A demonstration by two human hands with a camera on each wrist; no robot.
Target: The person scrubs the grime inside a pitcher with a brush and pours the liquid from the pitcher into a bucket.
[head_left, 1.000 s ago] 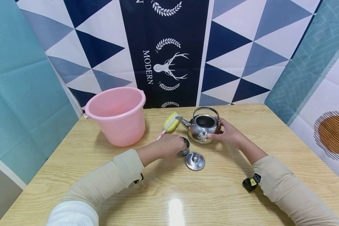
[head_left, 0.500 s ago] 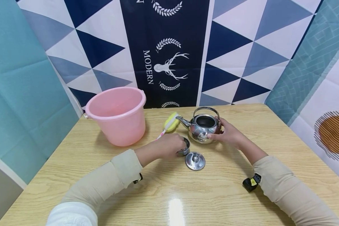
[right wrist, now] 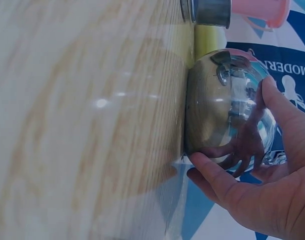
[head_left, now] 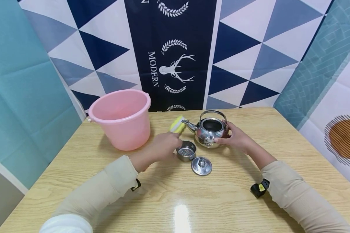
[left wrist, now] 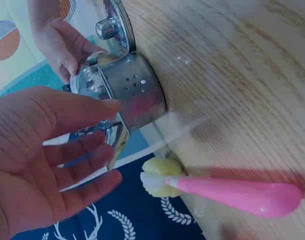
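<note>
My left hand (head_left: 163,146) is beside a small steel strainer cup (head_left: 187,151) with holes in its base. In the left wrist view its fingers are spread and hold nothing, and the thumb overlaps the strainer's rim. A yellow sponge brush (head_left: 177,125) lies just beyond this hand; its pink handle (left wrist: 237,196) shows in the left wrist view. My right hand (head_left: 237,138) holds the round body of a shiny steel teapot (head_left: 207,138), thumb and fingers against its side. The teapot stands upright on the table, lidless, its spout pointing left. Its knobbed lid (head_left: 201,166) lies near the strainer.
A pink bucket (head_left: 128,134) stands at the back left of the wooden table (head_left: 215,204). Patterned cloth (head_left: 175,55) hangs behind the table's far edge.
My left hand has come out of the strainer and moved left, leaving its perforated inside visible. It now covers the brush's handle in the head view. My right hand and the teapot stay put.
</note>
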